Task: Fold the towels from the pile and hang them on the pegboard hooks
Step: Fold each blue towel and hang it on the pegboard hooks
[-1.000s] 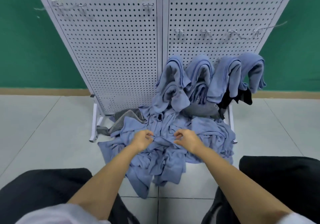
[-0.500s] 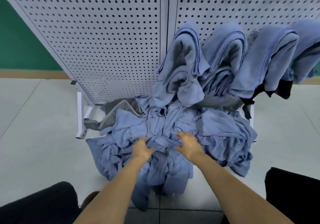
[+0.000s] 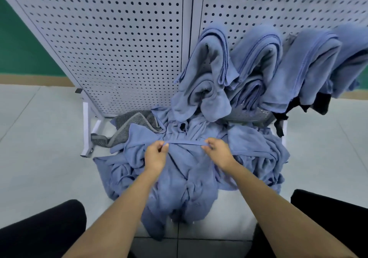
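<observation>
Soft blue terry towel lies atop the crumpled blue towel pile on the tiled floor, at the foot of the white perforated pegboard. Left hand and right hand, both arms reaching forward, knuckles up, fingers pinching its hem taut between them. Judgement: lift evenly, hem level, so neighbouring cloths drop away before folding.

1. We see a green wall at the far left, in the background.
2. Along its foot runs a tan skirting board, meeting the floor.
3. That floor is pale grey tile with thin joints.
4. At the bottom corners we make out a left trouser leg and a right trouser leg, both black.
</observation>
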The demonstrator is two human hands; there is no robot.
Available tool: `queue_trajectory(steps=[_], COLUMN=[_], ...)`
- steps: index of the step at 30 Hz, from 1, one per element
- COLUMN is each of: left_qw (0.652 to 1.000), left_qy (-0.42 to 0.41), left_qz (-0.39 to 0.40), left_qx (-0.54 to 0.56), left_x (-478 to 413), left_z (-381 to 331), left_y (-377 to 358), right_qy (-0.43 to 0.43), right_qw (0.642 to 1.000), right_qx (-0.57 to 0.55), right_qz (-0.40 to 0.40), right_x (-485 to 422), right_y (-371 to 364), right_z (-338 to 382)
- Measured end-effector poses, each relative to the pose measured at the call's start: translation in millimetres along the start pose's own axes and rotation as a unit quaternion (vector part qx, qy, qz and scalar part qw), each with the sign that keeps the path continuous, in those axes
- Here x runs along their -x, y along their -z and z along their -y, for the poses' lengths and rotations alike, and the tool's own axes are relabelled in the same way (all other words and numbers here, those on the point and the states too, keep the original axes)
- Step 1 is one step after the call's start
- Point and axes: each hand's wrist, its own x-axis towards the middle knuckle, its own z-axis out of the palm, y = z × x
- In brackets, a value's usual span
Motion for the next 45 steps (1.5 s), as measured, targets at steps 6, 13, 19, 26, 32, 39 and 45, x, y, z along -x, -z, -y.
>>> queue_trajectory(steps=[6, 13, 19, 26, 32, 39, 45], left_qw=[0.990, 0.972, 0.955, 0.980, 0.925, 0.924, 0.991], left_qy=[-0.052, -0.190, -0.262, -0.114, 0.187, 0.116, -0.090], left_qz=[0.035, 0.087, 0.118, 0.147, 0.301, 0.212, -0.044], left_qx=[0.130, 0.110, 0.073, 0.064, 0.135, 0.296, -0.085], left_x=[24.2, 66.3, 100.5, 110.9, 96.0, 95.8, 71.9], left_z=[-91.6, -206.7, -285.0, -261.1, -208.4, -224.7, -234.5], left_y=[41.5, 95.9, 111.5, 116.2, 101.4, 66.2, 104.8], right_qy=[0.079, 0.124, 0.163, 0.121, 0.161, 0.137, 0.082], right_qw=[0.994, 0.987, 0.982, 0.939, 0.872, 0.872, 0.871], right_qx=[-0.060, -0.073, 0.021, -0.320, -0.462, -0.471, -0.478], right_qz=[-0.036, 0.071, 0.090, -0.026, 0.016, -0.011, -0.081], right_x=[36.4, 100.5, 122.5, 132.7, 142.0, 137.8, 137.0], right_y=[68.4, 146.2, 156.7, 190.3, 209.0, 213.6, 229.9], right_z=[65.4, 155.7, 199.9, 210.1, 222.0, 212.1, 183.5])
